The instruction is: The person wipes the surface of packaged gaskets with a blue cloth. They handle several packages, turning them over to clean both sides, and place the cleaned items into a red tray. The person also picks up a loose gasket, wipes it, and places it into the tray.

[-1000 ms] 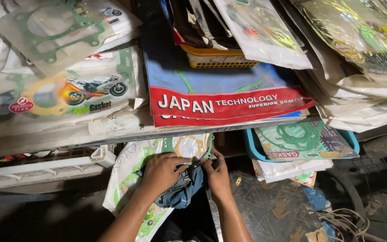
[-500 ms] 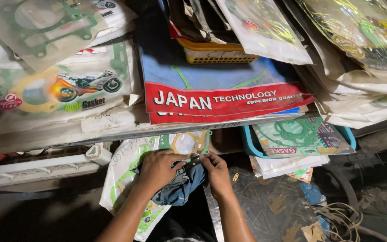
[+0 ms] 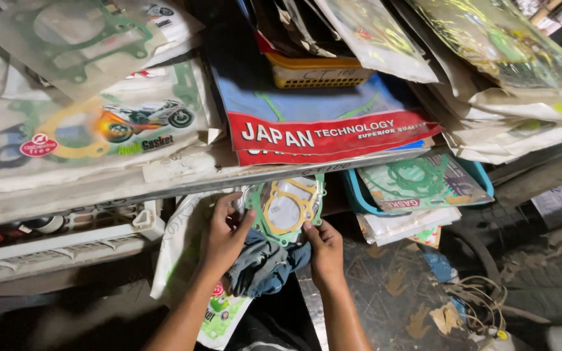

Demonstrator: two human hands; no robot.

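Note:
Under the shelf edge, my left hand [image 3: 224,235] grips the left side of a clear gasket packet [image 3: 285,207] showing green and orange gaskets. My right hand [image 3: 325,250] holds the packet's lower right corner. A crumpled blue-grey cloth [image 3: 265,266] lies bunched between both hands, pressed against their palms. A white printed gasket packet [image 3: 183,260] hangs behind my left wrist.
A metal shelf [image 3: 183,181] carries stacked gasket packets, among them a red and blue one [image 3: 323,133] and a yellow basket [image 3: 317,73]. A blue tray [image 3: 365,198] with green gasket packets sits right of my hands. Dry leaves, wires and a tyre [image 3: 541,286] lie below.
The view has shifted slightly. Both hands have raised the gasket packet from behind the cloth, so the gaskets now show above the fingers.

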